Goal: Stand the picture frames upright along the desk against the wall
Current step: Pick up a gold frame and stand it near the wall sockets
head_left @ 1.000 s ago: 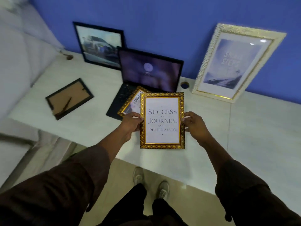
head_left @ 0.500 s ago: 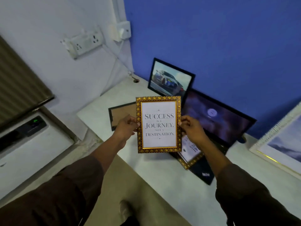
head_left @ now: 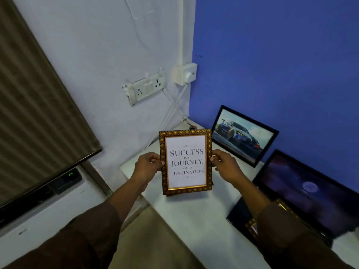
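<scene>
While gripped at both side edges, gold frame: it is held upright, print facing the camera, above the near left corner of the desk; whether its bottom edge touches the desktop cannot be told.
Left hand: it is closed on the frame's left edge, with the thumb laid on the front of the moulding and the fingers hidden behind.
Right hand: it is closed on the frame's right edge in the same pinch, thumb in front.
Print: the words "Success is a journey, not a destination" are shown in dark letters on white.
Car picture: a black-framed picture is leaned upright against the blue wall, just right of the held frame and apart from it.
Laptop: it is seen open on the desk at the right, screen lit dimly.
Second gold frame: a corner is glimpsed on the laptop, mostly hidden by the right sleeve.
Socket strip: it is fixed to the white wall, above the desk corner.
</scene>
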